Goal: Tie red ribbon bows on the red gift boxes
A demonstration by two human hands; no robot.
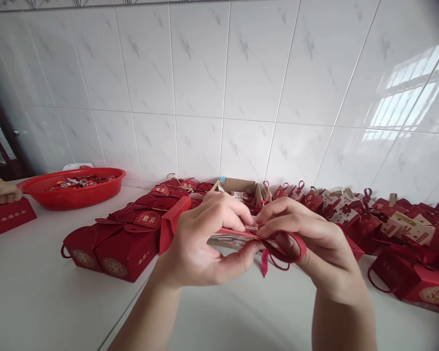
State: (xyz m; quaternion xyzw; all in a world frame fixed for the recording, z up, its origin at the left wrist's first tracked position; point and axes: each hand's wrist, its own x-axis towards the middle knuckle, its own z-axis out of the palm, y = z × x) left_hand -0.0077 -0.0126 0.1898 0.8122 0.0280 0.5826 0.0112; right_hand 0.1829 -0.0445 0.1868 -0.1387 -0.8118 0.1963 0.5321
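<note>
In front of me, a red paper gift box [231, 240] is held up with its top edge toward me, and the hands hide most of it. My left hand [205, 239] pinches this edge between thumb and fingers. At the other end, my right hand [314, 239] grips the same edge, its fingertips close to those of the left. A dark red ribbon [302, 246] loops out of the box around my right thumb. One ribbon tail [264, 263] and a thin cord loop [281, 266] hang below.
Red gift boxes [128, 243] stand in rows left of my hands. More ribbon-topped boxes [398, 224] crowd the right along the tiled wall [201, 87]. Behind my hands is an open cardboard carton [237, 185]. Another person's hand [7, 190] holds a red box [12, 217] near a red basin [73, 197].
</note>
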